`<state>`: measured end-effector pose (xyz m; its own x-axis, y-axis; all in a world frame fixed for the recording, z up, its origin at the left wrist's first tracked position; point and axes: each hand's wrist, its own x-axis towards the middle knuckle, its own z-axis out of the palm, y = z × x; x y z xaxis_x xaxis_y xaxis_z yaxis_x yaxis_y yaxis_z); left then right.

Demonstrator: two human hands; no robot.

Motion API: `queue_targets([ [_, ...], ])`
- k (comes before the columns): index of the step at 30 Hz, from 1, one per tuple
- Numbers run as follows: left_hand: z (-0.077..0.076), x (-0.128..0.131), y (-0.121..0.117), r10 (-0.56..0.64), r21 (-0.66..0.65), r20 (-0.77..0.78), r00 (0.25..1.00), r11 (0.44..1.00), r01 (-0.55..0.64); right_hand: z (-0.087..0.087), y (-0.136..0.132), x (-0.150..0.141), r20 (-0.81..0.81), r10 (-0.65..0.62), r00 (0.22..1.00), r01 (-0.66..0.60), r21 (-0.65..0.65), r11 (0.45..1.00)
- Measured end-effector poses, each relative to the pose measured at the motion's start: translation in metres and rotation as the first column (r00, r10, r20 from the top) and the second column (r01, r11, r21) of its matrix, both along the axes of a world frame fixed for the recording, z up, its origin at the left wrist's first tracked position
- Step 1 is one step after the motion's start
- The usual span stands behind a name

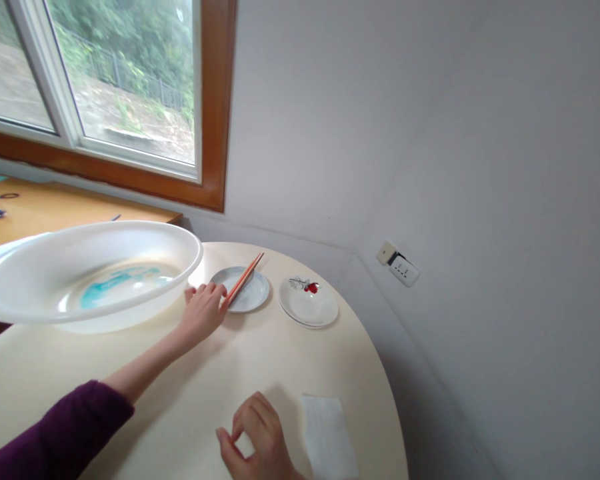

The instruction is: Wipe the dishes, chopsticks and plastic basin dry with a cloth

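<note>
One half-curled left hand (207, 310) reaches chopsticks (245, 279), grip unclear; right hand (260, 433) curls empty.

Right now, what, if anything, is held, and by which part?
The left hand meets the chopsticks at their near ends; gripping cannot be confirmed. The right hand appears empty.

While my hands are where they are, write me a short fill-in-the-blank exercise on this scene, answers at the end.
1. The left hand is at the orange ____ slanting over the greyish plate.
2. The tissue lies to the ____ of the right hand.
3. The flower on the patterned plate is coloured ____.
4. The left sleeve is coloured ____.

Missing words: chopsticks; right; red; purple.
</note>
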<state>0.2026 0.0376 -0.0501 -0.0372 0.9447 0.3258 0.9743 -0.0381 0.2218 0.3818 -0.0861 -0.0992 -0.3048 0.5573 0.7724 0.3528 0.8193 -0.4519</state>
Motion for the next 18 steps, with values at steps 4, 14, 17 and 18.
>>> queue_targets([
  [4,-0.016,-0.013,-0.039,-0.117,0.019,0.12,0.986,0.993,0.116,-0.003,0.002,0.001,0.015,-0.006,1.0,0.006,-0.003,1.0],
  [14,-0.054,-0.014,-0.081,-0.17,0.065,0.433,0.885,0.985,0.157,0.006,0.008,0.013,0.016,-0.13,0.991,0.13,0.008,0.991],
  [17,-0.052,-0.012,-0.083,-0.121,0.044,0.493,0.861,0.992,0.115,0.016,0.009,0.024,-0.008,-0.211,0.977,0.211,0.036,0.977],
  [18,-0.052,-0.013,-0.083,-0.112,0.041,0.506,0.855,0.994,0.106,0.02,0.009,0.03,-0.008,-0.243,0.97,0.243,0.038,0.969],
])
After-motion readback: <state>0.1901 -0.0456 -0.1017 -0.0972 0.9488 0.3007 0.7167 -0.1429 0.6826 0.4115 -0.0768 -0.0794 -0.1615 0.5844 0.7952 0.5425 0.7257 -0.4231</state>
